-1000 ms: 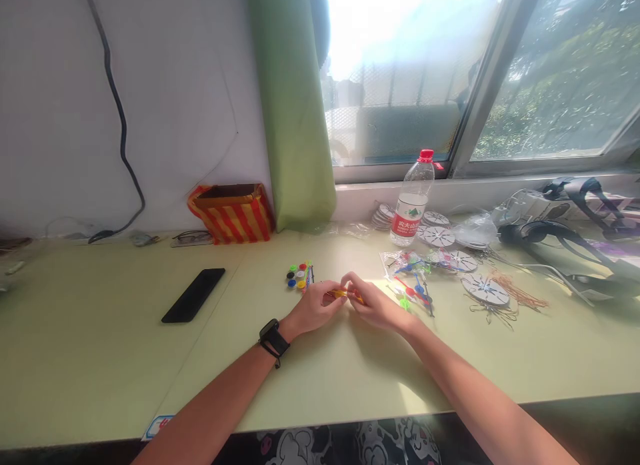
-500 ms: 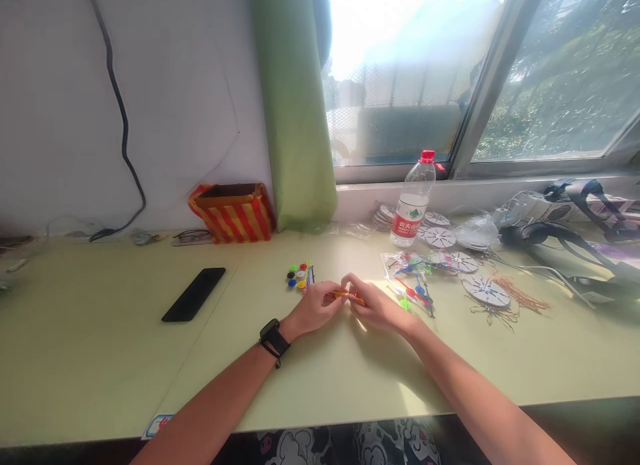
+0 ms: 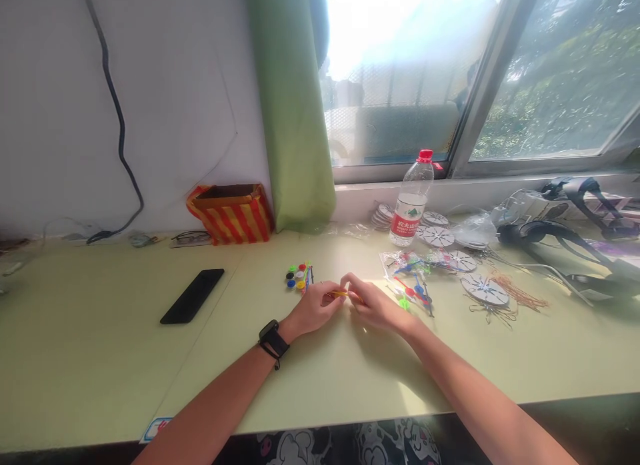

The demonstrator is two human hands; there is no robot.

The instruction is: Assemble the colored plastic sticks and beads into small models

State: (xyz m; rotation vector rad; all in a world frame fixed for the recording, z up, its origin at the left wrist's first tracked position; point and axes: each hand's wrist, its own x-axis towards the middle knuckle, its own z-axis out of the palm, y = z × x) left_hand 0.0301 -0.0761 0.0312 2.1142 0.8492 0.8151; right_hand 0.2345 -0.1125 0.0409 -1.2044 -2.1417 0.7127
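Observation:
Near the middle of the table my left hand (image 3: 315,308) is closed on a thin orange-yellow piece (image 3: 340,293), whose exact form is too small to tell. My right hand (image 3: 373,301) pinches the same piece from the right, its fingertips almost touching those of the left. Just beyond my left hand lie small round pieces (image 3: 291,276) in several colours, beside thin coloured sticks (image 3: 309,276). To the right of my right hand are red, blue and green plastic parts (image 3: 411,292), some on a clear bag.
A black phone (image 3: 193,296) lies at the left, below a striped box (image 3: 235,215). A water bottle (image 3: 410,205) stands near the window. Farther right are round slotted discs (image 3: 485,288), copper-coloured wires (image 3: 523,292) and black headgear straps (image 3: 543,233).
The view has shifted very slightly. Both hands keep nearly the same pose around the orange-yellow piece, with less of it showing by the right fingers.

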